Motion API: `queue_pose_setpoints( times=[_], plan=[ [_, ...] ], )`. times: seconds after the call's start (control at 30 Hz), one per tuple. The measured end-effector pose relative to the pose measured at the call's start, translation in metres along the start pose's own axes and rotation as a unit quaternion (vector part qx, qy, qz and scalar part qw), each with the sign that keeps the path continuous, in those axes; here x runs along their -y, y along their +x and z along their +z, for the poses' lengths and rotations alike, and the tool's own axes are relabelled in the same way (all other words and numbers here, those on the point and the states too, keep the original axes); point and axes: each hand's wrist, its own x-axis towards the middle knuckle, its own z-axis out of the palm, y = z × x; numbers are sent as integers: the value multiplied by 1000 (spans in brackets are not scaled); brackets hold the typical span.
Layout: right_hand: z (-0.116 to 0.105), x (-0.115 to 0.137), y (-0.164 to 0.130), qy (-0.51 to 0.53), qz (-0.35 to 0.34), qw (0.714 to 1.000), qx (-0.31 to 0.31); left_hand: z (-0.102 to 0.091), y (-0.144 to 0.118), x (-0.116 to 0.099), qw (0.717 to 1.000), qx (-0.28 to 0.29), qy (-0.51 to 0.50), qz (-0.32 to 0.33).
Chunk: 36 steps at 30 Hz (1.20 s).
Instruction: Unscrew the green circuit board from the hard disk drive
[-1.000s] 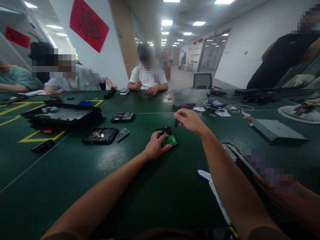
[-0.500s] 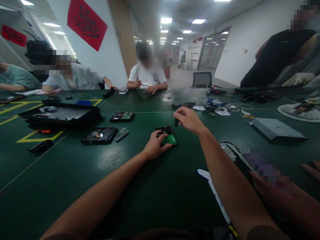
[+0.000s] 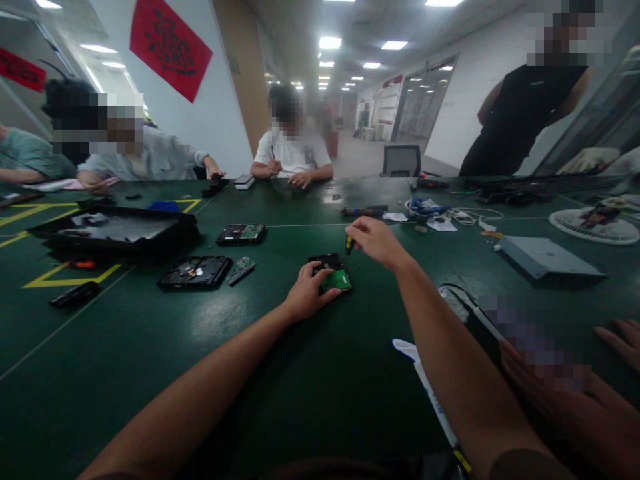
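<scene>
Left hand holds the hard drive, right hand a screwdriver.

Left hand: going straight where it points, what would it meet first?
The hard drive, which the left hand touches; beyond it, perhaps the tool in the right hand, depth unclear.

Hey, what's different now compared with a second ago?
The standing person has moved left across the view, and a co-worker's hand has appeared at the right edge. Nothing was visibly taken up or let go: the left hand still holds the drive, the right hand the screwdriver.
</scene>
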Motion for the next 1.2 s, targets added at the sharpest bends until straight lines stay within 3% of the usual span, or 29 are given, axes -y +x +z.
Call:
queue_pose_setpoints(
  times=[0.23, 0.43, 0.6, 0.77, 0.9, 1.07, 1.2],
  plan=[
    [1, 2, -1, 38, -39, 998, 28, 0, 0, 1, 1000, 1, 8, 3],
    [1, 0, 1, 60, 4, 997, 42, 1, 0, 3, 1000, -2, 4, 7],
    [-1, -1, 1, 31, -37, 998, 30, 0, 0, 2, 1000, -3, -3, 5],
    [2, -2, 1, 25, -27, 999, 5, -1, 0, 0, 1000, 3, 1, 2],
    [5, -3, 1, 49, -39, 998, 17, 0, 0, -1, 1000, -1, 8, 5],
    [2, -2, 1, 73, -1, 997, 34, 0, 0, -1, 1000, -5, 2, 5],
    [-1, 2, -1, 49, -12, 998, 41, 0, 0, 0, 1000, -7, 0, 5]
  ],
)
